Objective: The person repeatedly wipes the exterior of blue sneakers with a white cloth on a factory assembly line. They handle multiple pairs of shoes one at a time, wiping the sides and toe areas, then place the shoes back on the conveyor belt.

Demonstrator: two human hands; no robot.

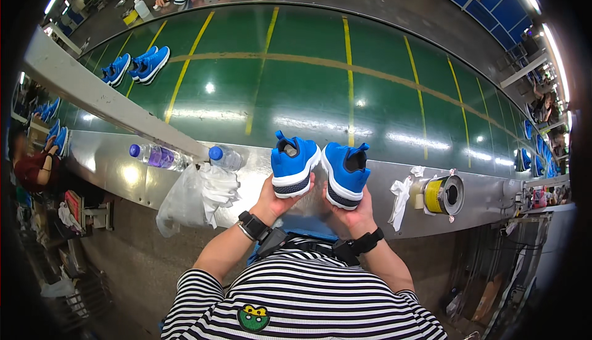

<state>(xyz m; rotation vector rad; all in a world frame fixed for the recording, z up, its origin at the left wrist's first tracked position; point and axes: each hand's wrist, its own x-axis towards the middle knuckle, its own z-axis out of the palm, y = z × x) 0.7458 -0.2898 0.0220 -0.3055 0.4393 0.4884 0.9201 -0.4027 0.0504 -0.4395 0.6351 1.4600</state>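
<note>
My left hand (271, 200) is closed around the sole of a blue sneaker (292, 160) with a white midsole and a dark patterned heel. A matching blue sneaker (346, 168) rests in my right hand (359, 212), gripped from below. Both shoes are held side by side above the metal ledge (259, 183), heels toward me and toes pointing away, tilted slightly toward each other. Pull tabs stand up at their collars. The fingers beneath the soles are mostly hidden. Black straps with small devices circle both wrists.
Beyond the ledge runs a green conveyor belt (308, 75) with yellow lines, carrying blue sneakers (150, 65) at left. Two capped bottles (225, 157) and a plastic bag (185, 198) sit left; an open can (445, 194) and white cloth (401, 201) right. Co-workers handle shoes across and at left.
</note>
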